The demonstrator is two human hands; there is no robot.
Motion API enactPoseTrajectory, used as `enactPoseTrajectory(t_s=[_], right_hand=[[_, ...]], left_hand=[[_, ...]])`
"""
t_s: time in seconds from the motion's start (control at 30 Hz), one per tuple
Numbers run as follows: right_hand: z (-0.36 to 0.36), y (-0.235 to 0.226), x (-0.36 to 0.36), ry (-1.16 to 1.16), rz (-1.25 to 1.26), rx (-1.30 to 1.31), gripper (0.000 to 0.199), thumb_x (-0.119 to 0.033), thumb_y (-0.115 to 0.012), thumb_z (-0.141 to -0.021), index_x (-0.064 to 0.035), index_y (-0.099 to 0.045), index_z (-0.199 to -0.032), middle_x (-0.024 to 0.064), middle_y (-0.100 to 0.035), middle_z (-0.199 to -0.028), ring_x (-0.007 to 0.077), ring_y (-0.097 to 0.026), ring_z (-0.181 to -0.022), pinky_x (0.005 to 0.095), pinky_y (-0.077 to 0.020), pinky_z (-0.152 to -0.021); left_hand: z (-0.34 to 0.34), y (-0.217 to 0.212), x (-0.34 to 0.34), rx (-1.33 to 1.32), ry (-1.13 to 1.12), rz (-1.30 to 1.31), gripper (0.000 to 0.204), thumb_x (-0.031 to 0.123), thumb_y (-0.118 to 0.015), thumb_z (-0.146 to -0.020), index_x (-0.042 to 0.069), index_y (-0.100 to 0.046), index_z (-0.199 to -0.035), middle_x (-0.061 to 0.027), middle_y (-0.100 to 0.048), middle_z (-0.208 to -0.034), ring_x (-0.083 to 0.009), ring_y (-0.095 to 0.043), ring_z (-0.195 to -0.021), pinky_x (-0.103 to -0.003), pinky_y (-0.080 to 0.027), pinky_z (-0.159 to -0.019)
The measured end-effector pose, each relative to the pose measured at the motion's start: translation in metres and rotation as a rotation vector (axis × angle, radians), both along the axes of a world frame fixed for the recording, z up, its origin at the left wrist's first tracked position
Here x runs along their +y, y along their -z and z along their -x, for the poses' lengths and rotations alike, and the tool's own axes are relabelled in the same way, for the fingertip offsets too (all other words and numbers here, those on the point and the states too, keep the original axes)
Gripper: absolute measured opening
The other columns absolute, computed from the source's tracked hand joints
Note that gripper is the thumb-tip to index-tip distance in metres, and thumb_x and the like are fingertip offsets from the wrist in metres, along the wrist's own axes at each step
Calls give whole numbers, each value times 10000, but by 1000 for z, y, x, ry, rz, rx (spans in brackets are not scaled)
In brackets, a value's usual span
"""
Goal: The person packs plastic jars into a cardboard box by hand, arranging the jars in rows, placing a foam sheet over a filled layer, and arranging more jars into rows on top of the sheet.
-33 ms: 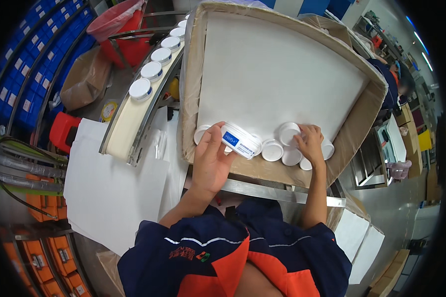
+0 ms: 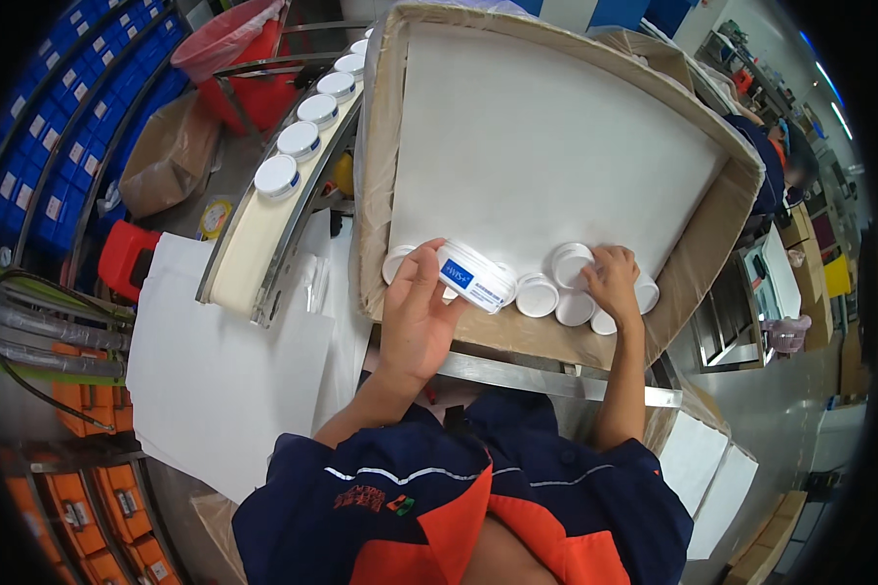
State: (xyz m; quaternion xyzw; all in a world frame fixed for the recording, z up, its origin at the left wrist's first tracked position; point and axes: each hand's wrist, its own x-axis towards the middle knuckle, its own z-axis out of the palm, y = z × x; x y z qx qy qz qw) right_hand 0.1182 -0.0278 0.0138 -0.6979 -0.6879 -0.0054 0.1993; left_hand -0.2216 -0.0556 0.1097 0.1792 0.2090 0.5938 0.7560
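Observation:
My left hand [image 2: 415,317] is shut on a flat round white jar with a blue label [image 2: 478,278], held tilted just above the near edge of a large cardboard box [image 2: 380,146]. The box is lined with a white sheet [image 2: 546,146]. Several white jars [image 2: 537,295] lie in a row along the box's near wall. My right hand [image 2: 615,281] rests on the jars at the right end of that row, fingers spread over their lids.
A curved conveyor [image 2: 254,244] to the left of the box carries several white-lidded jars [image 2: 277,175]. A white sheet [image 2: 224,380] lies below it. A red bin [image 2: 244,58], blue racks [image 2: 49,127] and a red crate [image 2: 127,258] stand at left. Another person [image 2: 761,166] is at the right.

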Motion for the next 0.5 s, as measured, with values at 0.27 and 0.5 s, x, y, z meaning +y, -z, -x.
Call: enactPoseTrajectory(t_s=[0.27,0.5], right_hand=[[91,-100,-32,-330,-195,448,698,-193,-862,-643,-45,-583,-1265,146,-591,-1209,353,-541,-1099,403,-462,-890],[181,-143,-52,-591,-399,511,609,-141,-875,-627,-26,-633,-1174,134,-643,-1061,286,-598,-943,362,-484,-787]], left_hand=[[-8,3,-2,15,-90,-141,362,222,-572,-995,15,-458,-1268,-69,-555,-1156,-138,-541,-1094,-322,-454,-990],[-6,-6,-12,-62,-102,-252,357,159,-590,-982,11,-447,-1275,-82,-519,-1213,-144,-523,-1121,-318,-430,-1008]])
